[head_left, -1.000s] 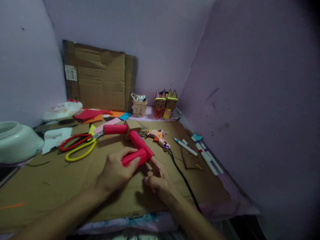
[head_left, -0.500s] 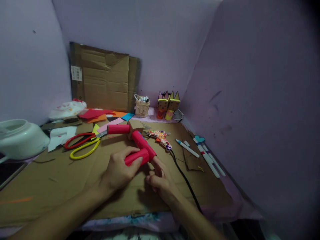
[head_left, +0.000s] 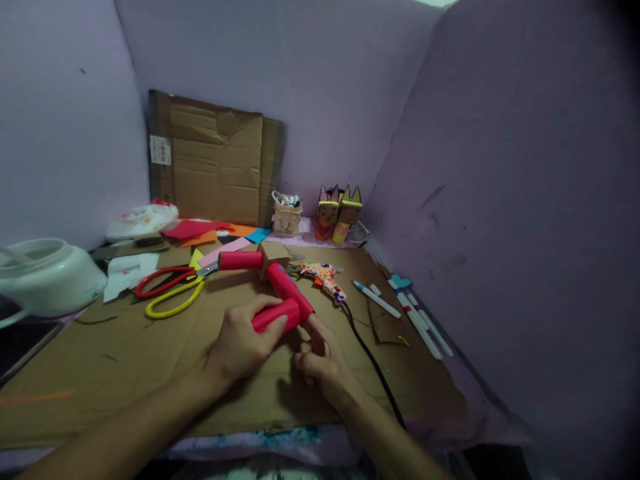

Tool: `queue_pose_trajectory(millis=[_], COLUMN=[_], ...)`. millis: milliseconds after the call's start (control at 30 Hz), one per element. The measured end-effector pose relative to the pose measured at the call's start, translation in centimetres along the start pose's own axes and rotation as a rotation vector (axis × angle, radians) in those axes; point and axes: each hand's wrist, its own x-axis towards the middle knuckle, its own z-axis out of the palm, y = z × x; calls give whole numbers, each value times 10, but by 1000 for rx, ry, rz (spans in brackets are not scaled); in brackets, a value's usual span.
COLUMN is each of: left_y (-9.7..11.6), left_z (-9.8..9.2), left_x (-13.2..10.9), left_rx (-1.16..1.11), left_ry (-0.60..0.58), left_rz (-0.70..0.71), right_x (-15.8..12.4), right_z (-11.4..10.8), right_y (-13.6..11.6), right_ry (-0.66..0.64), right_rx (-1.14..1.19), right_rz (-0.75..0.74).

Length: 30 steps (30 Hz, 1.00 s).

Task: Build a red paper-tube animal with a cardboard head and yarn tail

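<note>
My left hand is wrapped round a short red paper-covered tube, thumb along its near side. That tube's right end presses against the side of a second red tube, which slants away from me. At the second tube's near end is my right hand, with a fingertip tucked into or against the opening and the other fingers curled. A small brown cardboard box stands just beyond, and a third red tube lies to its left. Scissors with one red and one yellow handle lie left of my hands.
A floral glue gun with a black cord lies to the right, near several white markers. Two cat-faced paper figures and a small pen holder stand at the back. A white pot is at the left.
The view has shifted slightly, so everything appears a little further right. Both hands keep the same hold on the red tubes, with no clear movement between them.
</note>
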Motion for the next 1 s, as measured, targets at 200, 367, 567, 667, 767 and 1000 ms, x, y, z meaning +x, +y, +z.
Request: queue_pose_trajectory(millis=[200, 367, 567, 667, 767, 1000], left_y=[-2, -3, -3, -2, -1, -1], left_z=[1, 1, 1, 0, 0, 1], left_x=[0, -1, -1, -1, -2, -2], left_rx=[-3, -1, 6, 16, 19, 20], left_ry=[-3, 1, -3, -8, -9, -3], left_rz=[-1, 10, 15, 11, 15, 33], right_x=[0, 0, -1, -1, -1, 0], right_z=[0, 1, 1, 0, 1, 3], right_y=[-1, -3, 0, 1, -1, -1], right_ry=[-25, -9, 14, 18, 40, 47], right_rx=[10, -18, -37, -49, -61, -70], right_rz=[-8, 0, 12, 16, 38, 37])
